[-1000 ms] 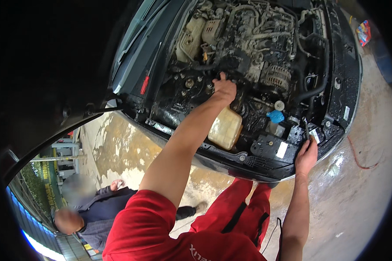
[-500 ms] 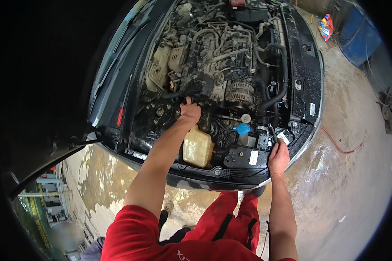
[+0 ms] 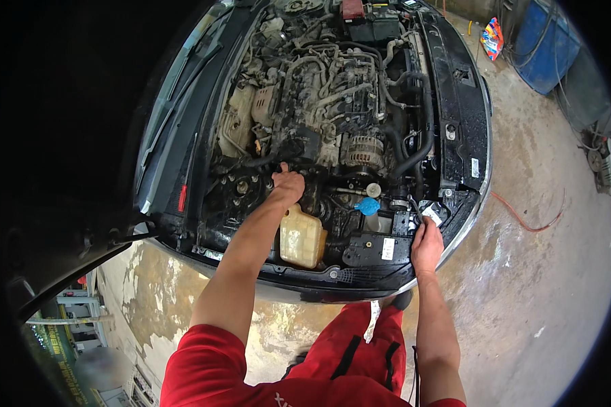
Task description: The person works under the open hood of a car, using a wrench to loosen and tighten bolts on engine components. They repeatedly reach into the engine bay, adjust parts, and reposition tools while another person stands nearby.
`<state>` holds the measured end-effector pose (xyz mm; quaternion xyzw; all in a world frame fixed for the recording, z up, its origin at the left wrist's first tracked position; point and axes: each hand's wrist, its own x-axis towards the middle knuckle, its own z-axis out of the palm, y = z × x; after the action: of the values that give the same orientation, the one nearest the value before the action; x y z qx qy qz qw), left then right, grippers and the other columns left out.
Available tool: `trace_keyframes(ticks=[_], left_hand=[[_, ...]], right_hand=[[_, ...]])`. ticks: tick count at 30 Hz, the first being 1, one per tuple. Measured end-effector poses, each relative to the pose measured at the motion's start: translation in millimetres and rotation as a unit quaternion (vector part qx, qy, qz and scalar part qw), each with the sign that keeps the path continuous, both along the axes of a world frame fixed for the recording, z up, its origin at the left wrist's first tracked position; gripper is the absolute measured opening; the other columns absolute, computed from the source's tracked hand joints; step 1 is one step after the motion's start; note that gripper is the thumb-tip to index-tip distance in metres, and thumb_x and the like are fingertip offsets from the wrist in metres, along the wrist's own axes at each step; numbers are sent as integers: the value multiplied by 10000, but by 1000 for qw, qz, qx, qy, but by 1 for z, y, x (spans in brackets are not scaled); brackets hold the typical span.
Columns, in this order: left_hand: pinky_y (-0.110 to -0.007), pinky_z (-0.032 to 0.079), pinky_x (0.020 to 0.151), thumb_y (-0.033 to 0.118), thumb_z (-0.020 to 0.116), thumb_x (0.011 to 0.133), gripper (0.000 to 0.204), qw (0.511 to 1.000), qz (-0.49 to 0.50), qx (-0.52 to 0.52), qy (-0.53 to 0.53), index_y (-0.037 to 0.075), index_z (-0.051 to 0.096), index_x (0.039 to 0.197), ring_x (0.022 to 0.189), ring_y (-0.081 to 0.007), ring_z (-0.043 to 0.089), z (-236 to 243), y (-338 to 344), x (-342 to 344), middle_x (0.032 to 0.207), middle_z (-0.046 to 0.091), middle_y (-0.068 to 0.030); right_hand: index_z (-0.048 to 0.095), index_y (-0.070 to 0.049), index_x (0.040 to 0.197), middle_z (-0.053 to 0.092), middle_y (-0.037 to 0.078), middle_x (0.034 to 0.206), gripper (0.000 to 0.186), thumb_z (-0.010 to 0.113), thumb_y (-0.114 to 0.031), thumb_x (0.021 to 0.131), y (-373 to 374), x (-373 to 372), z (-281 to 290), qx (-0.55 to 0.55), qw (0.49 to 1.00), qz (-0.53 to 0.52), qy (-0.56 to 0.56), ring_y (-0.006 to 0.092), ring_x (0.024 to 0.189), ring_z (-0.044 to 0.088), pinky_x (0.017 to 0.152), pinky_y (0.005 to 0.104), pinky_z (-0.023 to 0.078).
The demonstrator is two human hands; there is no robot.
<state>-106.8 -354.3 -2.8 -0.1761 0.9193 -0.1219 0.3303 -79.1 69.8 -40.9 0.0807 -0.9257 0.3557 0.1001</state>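
Engine bay: A person in red workwear leans over the front of a dark car, one hand deep among the parts, the other at the corner.
Right hand: The right hand wraps a slim, wrench-like tool, fingers closed around its near end.
Wrench-like tool: It extends from the fingers at the front corner, just beside a white label; its far tip is too small to read.
Left hand: Behind the coolant tank, the left hand bends its fingers near a black plastic cover; whether it grips anything cannot be told.
Good handling: Steady work likely calls for a square-seated tool, a smooth pull and knuckles clear of the metal edges, with the left hand braced on something solid.
Coolant tank: Yellowed, translucent plastic, standing near the front edge; no fluid line can be made out.
Washer filler: A blue cap sits over the pale neck, hiding whatever is inside.
Blue barrel: On the far floor, a blue barrel keeps its contents out of sight, near a bright packet.
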Motion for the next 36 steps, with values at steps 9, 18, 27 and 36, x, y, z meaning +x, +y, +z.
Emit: trace_keyframes(ticks=[9, 18, 27, 36], left_hand=[[-602, 467, 1056, 93, 658, 933, 228, 1000, -3, 8, 10, 56, 823, 1085, 1544, -423, 350, 11, 5, -3, 1351, 712, -166], [-568, 481, 1036, 91, 644, 934, 271, 997, -39, -3, 61, 56, 802, 1152, 1544, -401, 357, 8, 3, 9, 1338, 725, -133], [-617, 449, 932, 135, 629, 952, 305, 1000, -3, -3, -7, 97, 808, 1196, 1525, -415, 369, 3, 2, -7, 1327, 736, -126], [-589, 422, 1085, 109, 659, 947, 273, 998, -57, -4, -2, 107, 811, 1174, 1526, -398, 380, 3, -9, 0, 1354, 719, -111]], right_hand=[[638, -30, 1239, 709, 210, 1017, 229, 590, -108, 1028, 0, 0, -1, -1, 1000, 2, 1, 426, 936, 668, 853, 503, 526], [641, -26, 1240, 712, 205, 1024, 232, 602, -111, 1027, 1, 0, -6, 8, 1000, 7, 10, 413, 938, 674, 845, 492, 534], [626, -25, 1261, 711, 212, 1040, 246, 582, -108, 1034, 2, 0, -3, 16, 1000, 13, -3, 414, 953, 672, 862, 492, 529], [650, -34, 1220, 717, 202, 1014, 215, 594, -98, 1023, 0, -1, -2, 1, 1000, 7, 5, 413, 935, 677, 864, 489, 531]])
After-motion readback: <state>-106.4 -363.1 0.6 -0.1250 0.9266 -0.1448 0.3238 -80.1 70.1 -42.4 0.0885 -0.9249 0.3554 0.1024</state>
